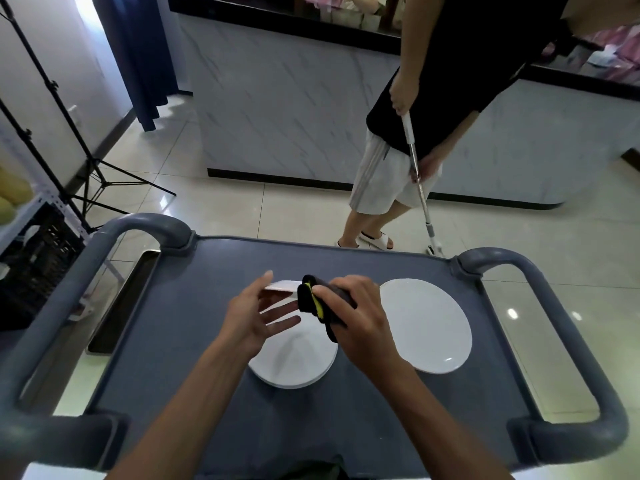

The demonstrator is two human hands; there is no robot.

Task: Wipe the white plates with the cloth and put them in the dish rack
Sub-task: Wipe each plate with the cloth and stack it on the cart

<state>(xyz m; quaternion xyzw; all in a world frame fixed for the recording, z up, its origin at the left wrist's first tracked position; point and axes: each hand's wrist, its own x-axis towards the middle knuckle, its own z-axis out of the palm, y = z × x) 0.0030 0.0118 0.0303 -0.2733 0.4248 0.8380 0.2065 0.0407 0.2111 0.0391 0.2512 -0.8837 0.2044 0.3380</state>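
My left hand (pixel 256 317) holds a white plate (pixel 281 285) tilted up above the grey cart top (pixel 207 341), thumb on its rim and fingers spread beneath it. The plate shows almost edge-on. My right hand (pixel 356 313) grips a folded black and yellow cloth (pixel 313 301) and presses it against the plate's right edge. Directly below my hands lies a stack of white plates (pixel 294 362). A single white plate (pixel 427 323) lies flat to the right of the stack.
Grey tubular handles (pixel 554 289) frame the cart on both sides. A metal tray (pixel 121 299) sits lower at the left. A person (pixel 433 98) with a mop (pixel 420 192) stands just beyond the cart. A tripod (pixel 93 174) and black crate (pixel 38 261) stand at the left.
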